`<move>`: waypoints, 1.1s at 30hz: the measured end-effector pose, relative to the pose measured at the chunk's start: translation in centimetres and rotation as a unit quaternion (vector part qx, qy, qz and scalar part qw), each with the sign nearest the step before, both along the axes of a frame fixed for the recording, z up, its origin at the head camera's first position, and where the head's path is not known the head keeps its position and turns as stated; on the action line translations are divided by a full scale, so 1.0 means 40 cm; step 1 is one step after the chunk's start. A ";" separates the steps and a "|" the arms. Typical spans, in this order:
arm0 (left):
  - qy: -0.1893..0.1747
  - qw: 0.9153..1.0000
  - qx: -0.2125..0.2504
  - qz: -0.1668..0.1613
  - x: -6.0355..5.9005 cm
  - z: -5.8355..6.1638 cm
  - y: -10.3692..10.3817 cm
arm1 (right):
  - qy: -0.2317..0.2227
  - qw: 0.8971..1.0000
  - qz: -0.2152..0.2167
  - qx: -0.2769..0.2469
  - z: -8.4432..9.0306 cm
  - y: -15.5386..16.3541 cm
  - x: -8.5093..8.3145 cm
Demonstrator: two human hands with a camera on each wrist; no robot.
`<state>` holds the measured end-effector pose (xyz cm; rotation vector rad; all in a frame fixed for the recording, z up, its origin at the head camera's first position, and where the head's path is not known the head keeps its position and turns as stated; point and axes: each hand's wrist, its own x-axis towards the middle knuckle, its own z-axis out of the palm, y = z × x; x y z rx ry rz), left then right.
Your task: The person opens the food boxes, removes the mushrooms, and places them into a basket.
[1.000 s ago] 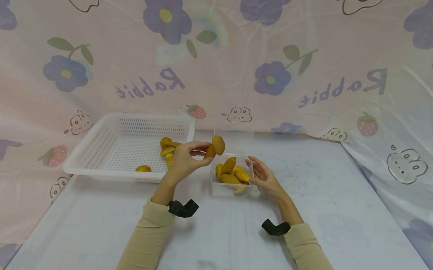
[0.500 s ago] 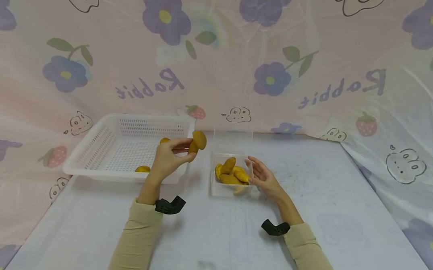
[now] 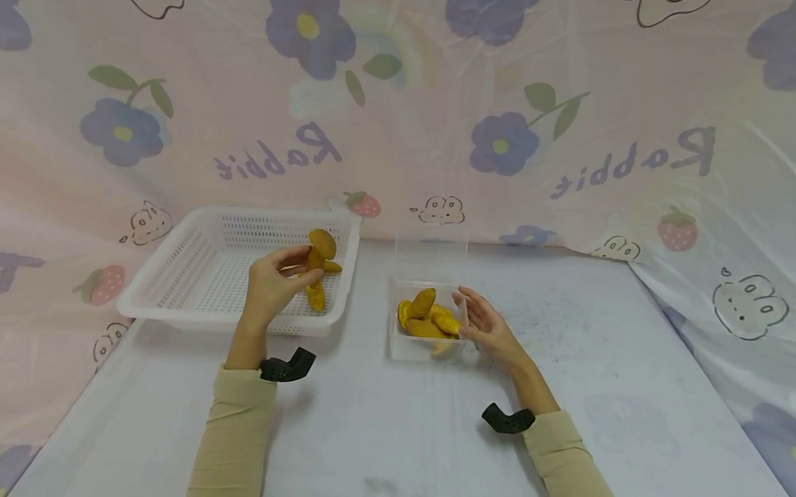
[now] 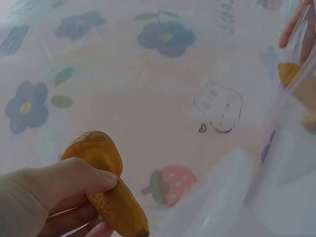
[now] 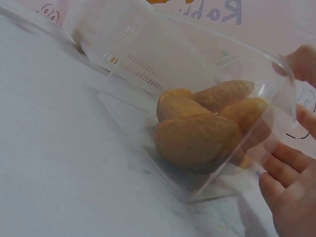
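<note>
My left hand (image 3: 301, 268) pinches a brown mushroom-shaped piece (image 3: 319, 248) by its stem and holds it above the right end of the white mesh basket (image 3: 170, 283). The left wrist view shows the same piece (image 4: 106, 187) between the thumb and fingers (image 4: 64, 185). A small clear box (image 3: 427, 346) with several orange-brown pieces (image 3: 425, 316) stands right of the basket. My right hand (image 3: 475, 318) rests with relaxed fingers against the box's right wall. Up close, those pieces (image 5: 202, 133) fill the box, with my fingers (image 5: 289, 197) beside it.
Two more brown pieces (image 3: 316, 297) lie in the basket under my left hand. The table (image 3: 396, 441) is covered with a pale cloth, and a floral printed sheet (image 3: 404, 115) hangs behind and to the sides. Black wrist mounts (image 3: 507, 418) sit on both sleeves.
My left hand has carried the mushroom-shaped piece leftward, from above the clear box to above the white basket. The right hand has stayed against the box.
</note>
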<state>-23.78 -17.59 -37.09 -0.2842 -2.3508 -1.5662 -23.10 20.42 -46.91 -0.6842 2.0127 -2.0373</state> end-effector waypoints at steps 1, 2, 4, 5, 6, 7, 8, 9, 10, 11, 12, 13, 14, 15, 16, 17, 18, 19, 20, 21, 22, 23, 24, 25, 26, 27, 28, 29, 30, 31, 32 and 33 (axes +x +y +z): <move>-0.006 1.000 0.001 0.007 -0.001 -0.001 -0.007 | 0.000 1.000 -0.001 0.001 0.000 0.000 0.000; -0.011 1.000 0.005 0.014 -0.003 -0.003 -0.014 | -0.001 1.000 -0.002 0.003 0.001 0.000 0.000; -0.022 0.999 0.010 0.028 -0.005 -0.007 -0.026 | -0.002 1.000 -0.002 0.004 0.001 0.001 0.000; -0.027 0.999 0.011 0.034 -0.005 -0.008 -0.031 | -0.002 1.000 -0.001 0.004 0.001 0.001 0.000; -0.029 0.999 0.011 0.041 -0.005 -0.010 -0.035 | -0.001 1.000 -0.001 0.006 0.001 0.001 0.000; -0.029 0.998 0.011 0.048 -0.006 -0.013 -0.039 | 0.000 1.000 0.000 0.006 0.002 0.001 0.000; -0.029 0.998 0.011 0.054 -0.007 -0.016 -0.042 | 0.000 1.000 0.000 0.007 0.002 0.001 0.000; -0.029 0.998 0.009 0.060 -0.009 -0.018 -0.045 | 0.001 1.000 0.001 0.007 0.002 0.001 0.000; -0.029 0.997 0.007 0.066 -0.011 -0.021 -0.048 | 0.000 1.000 0.000 0.006 0.002 0.001 0.000; -0.029 0.997 0.006 0.073 -0.012 -0.023 -0.051 | 0.000 1.000 -0.001 0.007 0.002 0.001 -0.001; -0.029 0.996 0.003 0.081 -0.015 -0.025 -0.053 | -0.001 1.000 -0.001 0.007 0.002 0.001 -0.001; -0.030 0.996 0.002 0.088 -0.015 -0.026 -0.055 | -0.002 1.000 -0.002 0.006 0.002 0.001 -0.001; -0.033 0.995 0.003 0.096 -0.017 -0.028 -0.057 | -0.003 1.000 -0.003 0.006 0.002 0.001 0.000; -0.034 0.994 0.004 0.104 -0.016 -0.028 -0.058 | -0.003 1.000 -0.003 0.005 0.002 0.001 0.000; -0.035 0.993 0.003 0.114 -0.016 -0.029 -0.059 | -0.004 1.000 -0.003 0.004 0.002 0.001 0.000; -0.035 0.992 0.004 0.123 -0.017 -0.031 -0.061 | -0.004 1.000 -0.003 0.003 0.002 0.001 0.000; -0.036 0.991 0.005 0.133 -0.017 -0.032 -0.062 | -0.005 1.000 -0.002 0.002 0.002 0.001 0.001; -0.034 0.989 0.006 0.141 -0.017 -0.033 -0.063 | -0.005 1.000 -0.002 0.002 0.002 0.001 0.001; -0.035 0.988 0.006 0.149 -0.017 -0.035 -0.065 | -0.004 1.000 -0.001 0.002 0.002 0.002 0.001; -0.035 0.987 0.006 0.155 -0.017 -0.036 -0.066 | -0.003 1.000 -0.001 0.002 0.001 0.002 0.001; -0.036 0.986 0.005 0.162 -0.016 -0.037 -0.067 | -0.002 1.000 -0.001 0.002 0.001 0.002 0.000; -0.037 0.985 0.006 0.167 -0.017 -0.038 -0.069 | -0.003 1.000 -0.001 0.002 0.001 0.002 0.000; -0.038 0.984 0.005 0.171 -0.016 -0.039 -0.070 | -0.003 1.000 -0.001 0.002 0.001 0.003 0.000; -0.039 0.984 0.007 0.174 -0.015 -0.039 -0.071 | -0.002 1.000 0.000 0.002 0.001 0.003 0.000; -0.041 0.983 0.009 0.176 -0.014 -0.040 -0.073 | -0.001 1.000 0.000 0.003 0.001 0.003 0.000; -0.042 0.983 0.011 0.178 -0.014 -0.040 -0.074 | 0.000 1.000 0.000 0.004 0.001 0.003 -0.001; -0.044 0.983 0.013 0.180 -0.014 -0.041 -0.074 | -0.001 1.000 0.000 0.003 0.000 0.003 -0.001; -0.046 0.982 0.015 0.183 -0.015 -0.042 -0.075 | -0.001 1.000 0.000 0.004 0.000 0.004 -0.001; -0.047 0.981 0.017 0.185 -0.016 -0.044 -0.075 | 0.000 1.000 0.000 0.005 0.000 0.004 -0.001; -0.050 0.981 0.017 0.188 -0.016 -0.045 -0.076 | 0.001 1.000 0.000 0.005 -0.001 0.004 -0.001; -0.054 0.980 0.016 0.192 -0.018 -0.047 -0.077 | 0.001 1.000 0.000 0.005 -0.001 0.004 -0.001; -0.060 0.978 0.011 0.198 -0.019 -0.048 -0.077 | 0.001 1.000 0.000 0.004 -0.001 0.004 -0.001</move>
